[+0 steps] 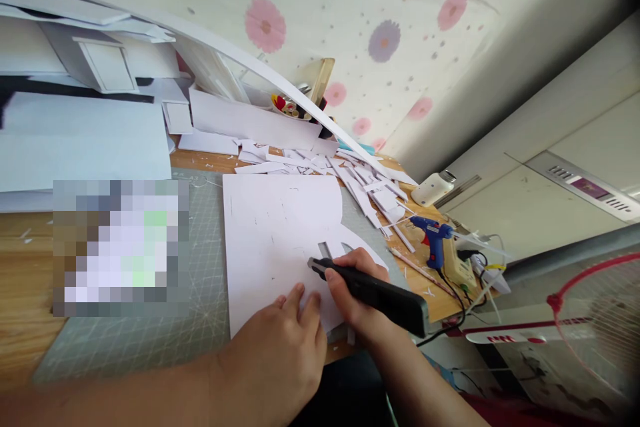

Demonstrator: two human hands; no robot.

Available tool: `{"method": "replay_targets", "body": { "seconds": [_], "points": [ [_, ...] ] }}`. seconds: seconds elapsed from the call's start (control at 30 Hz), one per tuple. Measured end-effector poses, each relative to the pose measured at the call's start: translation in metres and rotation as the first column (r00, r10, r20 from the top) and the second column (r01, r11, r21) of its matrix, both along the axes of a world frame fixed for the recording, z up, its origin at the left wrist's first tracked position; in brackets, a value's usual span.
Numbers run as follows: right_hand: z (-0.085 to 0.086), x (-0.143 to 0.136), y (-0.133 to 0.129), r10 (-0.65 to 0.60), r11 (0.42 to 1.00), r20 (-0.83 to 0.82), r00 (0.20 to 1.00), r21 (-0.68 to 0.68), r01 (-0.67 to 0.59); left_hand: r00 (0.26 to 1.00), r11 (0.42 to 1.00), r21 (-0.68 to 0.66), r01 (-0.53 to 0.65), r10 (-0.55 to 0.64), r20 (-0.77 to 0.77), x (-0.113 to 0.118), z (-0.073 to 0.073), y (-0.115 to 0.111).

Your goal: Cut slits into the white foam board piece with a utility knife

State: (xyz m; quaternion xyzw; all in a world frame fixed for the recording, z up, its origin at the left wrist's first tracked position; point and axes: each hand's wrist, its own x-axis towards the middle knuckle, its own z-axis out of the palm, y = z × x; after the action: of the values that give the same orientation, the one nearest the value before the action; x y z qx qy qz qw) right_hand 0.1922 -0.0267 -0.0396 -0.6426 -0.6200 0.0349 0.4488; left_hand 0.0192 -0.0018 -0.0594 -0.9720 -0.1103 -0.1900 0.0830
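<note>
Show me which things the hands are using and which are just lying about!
In use:
black cutter, in the right hand
white sheet, under the left hand
cutting mat, under the sheet

Probably just lying about:
white scraps
blue glue gun
white bottle

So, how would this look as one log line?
left hand: on white sheet | right hand: holding black knife | sheet: on mat

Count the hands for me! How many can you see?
2. The left hand rests on the white sheet, and the right hand holds the black cutter to its right. I see no others.
</note>
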Motion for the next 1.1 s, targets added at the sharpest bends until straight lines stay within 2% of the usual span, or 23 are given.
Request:
{"method": "replay_targets", "body": {
  "seconds": [0.03, 0.1, 0.17, 0.2, 0.27, 0.33, 0.4, 0.5, 0.53, 0.6, 0.67, 0.7, 0.73, 0.83, 0.87, 0.9, 0.93, 0.97, 1.0, 1.03, 1.07, 1.1],
  "points": [
    [0.002, 0.006, -0.002, -0.016, 1.000, -0.053, 0.998, 0.013, 0.016, 1.000, 1.000, -0.014, 0.004, -0.004, -0.012, -0.001, 0.004, 0.001],
    [0.005, 0.018, -0.006, -0.082, 0.986, -0.237, 0.968, 0.122, 0.113, 0.999, 0.999, -0.032, 0.032, -0.033, -0.020, -0.004, 0.012, 0.003],
    [0.009, 0.025, -0.011, -0.144, 0.940, -0.426, 0.893, 0.223, 0.258, 0.996, 0.996, -0.036, 0.085, -0.085, 0.014, -0.007, 0.020, 0.006],
    [0.010, 0.026, -0.013, -0.168, 0.923, -0.457, 0.873, 0.237, 0.302, 0.993, 0.993, -0.034, 0.111, -0.110, 0.048, -0.008, 0.023, 0.008],
    [0.009, 0.021, -0.017, -0.179, 0.944, -0.362, 0.915, 0.199, 0.263, 0.982, 0.989, -0.014, 0.145, -0.142, 0.127, -0.008, 0.027, 0.012],
    [0.005, 0.014, -0.019, -0.118, 0.988, -0.201, 0.972, 0.077, 0.136, 0.968, 0.991, 0.022, 0.135, -0.136, 0.209, -0.005, 0.029, 0.018],
    [-0.002, 0.010, -0.020, -0.052, 0.998, -0.198, 0.979, -0.039, 0.045, 0.966, 0.997, 0.042, 0.063, -0.072, 0.248, -0.004, 0.032, 0.025],
    [-0.017, 0.017, -0.019, -0.028, 0.999, -0.267, 0.963, -0.029, 0.021, 0.983, 0.988, -0.011, -0.152, 0.153, 0.100, -0.010, 0.043, 0.037],
    [-0.022, 0.021, -0.019, 0.006, 1.000, -0.233, 0.972, -0.016, -0.010, 0.969, 0.969, -0.039, -0.246, 0.247, 0.018, -0.016, 0.047, 0.040],
    [-0.030, 0.028, -0.023, 0.077, 0.997, -0.106, 0.991, 0.002, -0.077, 0.897, 0.893, -0.102, -0.438, 0.428, -0.106, -0.033, 0.051, 0.044],
    [-0.032, 0.030, -0.028, 0.099, 0.995, 0.037, 0.994, 0.014, -0.099, 0.810, 0.795, -0.161, -0.585, 0.562, -0.168, -0.051, 0.046, 0.046],
    [-0.032, 0.029, -0.031, 0.084, 0.996, 0.092, 0.992, 0.019, -0.086, 0.783, 0.760, -0.189, -0.622, 0.599, -0.169, -0.060, 0.040, 0.045],
    [-0.030, 0.028, -0.034, 0.063, 0.998, 0.131, 0.989, 0.017, -0.066, 0.778, 0.747, -0.216, -0.628, 0.611, -0.149, -0.066, 0.033, 0.043],
    [-0.023, 0.022, -0.039, 0.054, 0.998, 0.166, 0.985, -0.040, -0.048, 0.815, 0.784, -0.299, -0.544, 0.579, 0.034, -0.073, 0.009, 0.036],
    [-0.022, 0.021, -0.040, 0.058, 0.997, 0.169, 0.984, -0.061, -0.048, 0.788, 0.756, -0.370, -0.540, 0.609, 0.094, -0.071, 0.004, 0.032],
    [-0.021, 0.020, -0.040, 0.060, 0.996, 0.173, 0.983, -0.068, -0.049, 0.746, 0.710, -0.473, -0.522, 0.649, 0.150, -0.066, 0.001, 0.029],
    [-0.022, 0.020, -0.040, 0.061, 0.997, 0.176, 0.982, -0.062, -0.051, 0.679, 0.636, -0.607, -0.477, 0.705, 0.204, -0.060, 0.002, 0.025],
    [-0.024, 0.021, -0.040, 0.059, 0.998, 0.173, 0.983, -0.042, -0.052, 0.586, 0.537, -0.749, -0.388, 0.771, 0.249, -0.052, 0.005, 0.020],
    [-0.027, 0.022, -0.040, 0.054, 0.999, 0.161, 0.985, -0.012, -0.053, 0.483, 0.417, -0.877, -0.238, 0.834, 0.266, -0.045, 0.011, 0.015],
    [-0.031, 0.024, -0.041, 0.051, 0.998, 0.141, 0.989, 0.025, -0.055, 0.376, 0.298, -0.954, -0.036, 0.888, 0.263, -0.037, 0.018, 0.010],
    [-0.036, 0.026, -0.041, 0.049, 0.996, 0.115, 0.992, 0.064, -0.057, 0.290, 0.184, -0.969, 0.164, 0.930, 0.226, -0.029, 0.025, 0.005],
    [-0.040, 0.029, -0.041, 0.050, 0.993, 0.090, 0.995, 0.100, -0.059, 0.303, 0.035, -0.934, 0.356, 0.941, 0.151, -0.023, 0.031, 0.000]
  ]
}}
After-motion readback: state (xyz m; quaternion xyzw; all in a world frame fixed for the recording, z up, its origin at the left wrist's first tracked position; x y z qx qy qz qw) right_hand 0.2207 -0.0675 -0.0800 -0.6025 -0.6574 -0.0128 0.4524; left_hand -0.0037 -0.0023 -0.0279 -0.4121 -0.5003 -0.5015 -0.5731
